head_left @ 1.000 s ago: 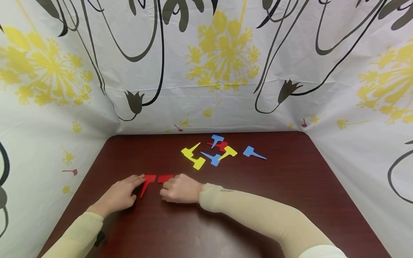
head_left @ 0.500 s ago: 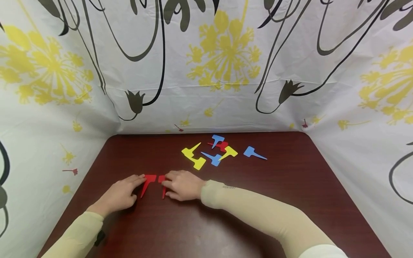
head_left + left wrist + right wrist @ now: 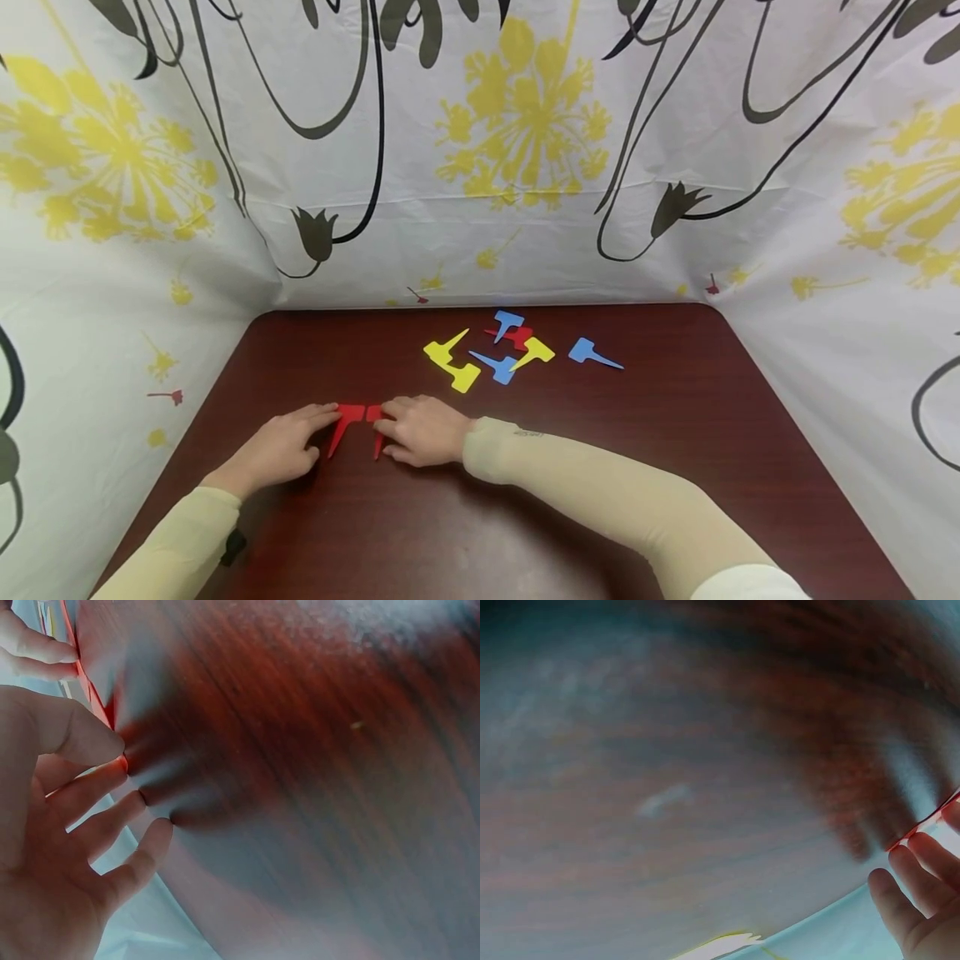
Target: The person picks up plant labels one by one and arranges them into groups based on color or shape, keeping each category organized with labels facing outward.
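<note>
Two red T-shaped plant labels lie side by side on the dark table, heads at the far side and pointed stems toward me. Fingertips of my left hand point(image 3: 277, 447) rest on the outer end of the left red plant label point(image 3: 351, 412). My right hand point(image 3: 429, 432) presses its fingertips on the right red plant label point(image 3: 372, 412), covering part of it. A narrow gap separates the two heads. In the left wrist view the left hand point(image 3: 67, 817) has its fingers spread, fingertips at the table; the right wrist view shows the right hand point(image 3: 922, 892) with fingers extended onto red.
Farther back lie yellow plant labels point(image 3: 466, 378), blue plant labels point(image 3: 587, 350) and another red plant label point(image 3: 519, 337), several of them overlapping. A patterned white cloth point(image 3: 480, 250) hangs behind and beside the dark wooden table point(image 3: 660, 417).
My right hand's fingers have gone from curled to flatter over the right red plant label, uncovering its stem. That label has slid slightly left toward the other. My left hand stays in place.
</note>
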`<state>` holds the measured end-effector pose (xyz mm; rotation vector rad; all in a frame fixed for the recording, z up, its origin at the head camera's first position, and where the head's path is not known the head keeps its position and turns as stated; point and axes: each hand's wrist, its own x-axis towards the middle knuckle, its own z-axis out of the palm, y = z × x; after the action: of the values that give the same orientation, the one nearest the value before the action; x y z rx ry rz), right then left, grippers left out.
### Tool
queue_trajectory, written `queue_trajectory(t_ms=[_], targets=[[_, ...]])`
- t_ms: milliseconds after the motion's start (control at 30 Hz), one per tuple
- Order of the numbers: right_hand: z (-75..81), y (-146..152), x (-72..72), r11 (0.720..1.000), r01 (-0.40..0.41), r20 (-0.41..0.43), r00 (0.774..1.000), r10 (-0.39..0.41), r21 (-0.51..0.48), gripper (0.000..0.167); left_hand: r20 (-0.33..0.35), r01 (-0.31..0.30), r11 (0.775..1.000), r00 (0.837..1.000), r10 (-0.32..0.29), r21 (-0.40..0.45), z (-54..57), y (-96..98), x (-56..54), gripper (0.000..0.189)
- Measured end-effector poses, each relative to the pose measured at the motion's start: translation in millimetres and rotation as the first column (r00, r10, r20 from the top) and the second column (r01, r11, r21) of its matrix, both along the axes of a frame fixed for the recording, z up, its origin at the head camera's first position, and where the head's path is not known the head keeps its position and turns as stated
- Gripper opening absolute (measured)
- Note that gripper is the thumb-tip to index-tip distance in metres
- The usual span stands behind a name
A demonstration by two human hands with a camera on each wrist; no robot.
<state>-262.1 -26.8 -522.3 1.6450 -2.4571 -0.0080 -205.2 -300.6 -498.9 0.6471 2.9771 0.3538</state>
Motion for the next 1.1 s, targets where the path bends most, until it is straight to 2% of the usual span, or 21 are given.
queue_trajectory(t_ms=[167, 467, 800, 967, 1100], targets=[[2.5, -0.4, 0.4, 1.0, -0.002, 0.006, 1.0, 0.002, 0.005, 0.045, 0.009, -0.007, 1.0, 1.0, 0.007, -0.004, -2.9, -0.1, -0.4, 0.058], [4.6, -1.3, 0.2, 1.0, 0.002, 0.018, 1.0, -0.002, 0.027, 0.048, -0.024, -0.018, 1.0, 1.0, 0.018, -0.001, -6.6, -0.4, 0.8, 0.057], [5.3, -3.6, 0.6, 1.0, 0.002, -0.011, 1.0, -0.002, 0.031, 0.047, -0.038, -0.026, 1.0, 0.999, 0.026, -0.008, -7.5, 1.0, 2.9, 0.057], [8.3, -1.9, -6.1, 1.0, 0.011, -0.055, 0.998, -0.011, 0.001, 0.044, -0.028, -0.034, 0.999, 0.999, 0.034, 0.001, -8.2, 0.6, 3.2, 0.057], [19.9, 3.1, -16.2, 0.999, 0.027, -0.092, 0.995, -0.031, -0.047, 0.039, -0.026, -0.043, 0.999, 0.999, 0.043, 0.016, -9.2, -1.3, 2.6, 0.057]])
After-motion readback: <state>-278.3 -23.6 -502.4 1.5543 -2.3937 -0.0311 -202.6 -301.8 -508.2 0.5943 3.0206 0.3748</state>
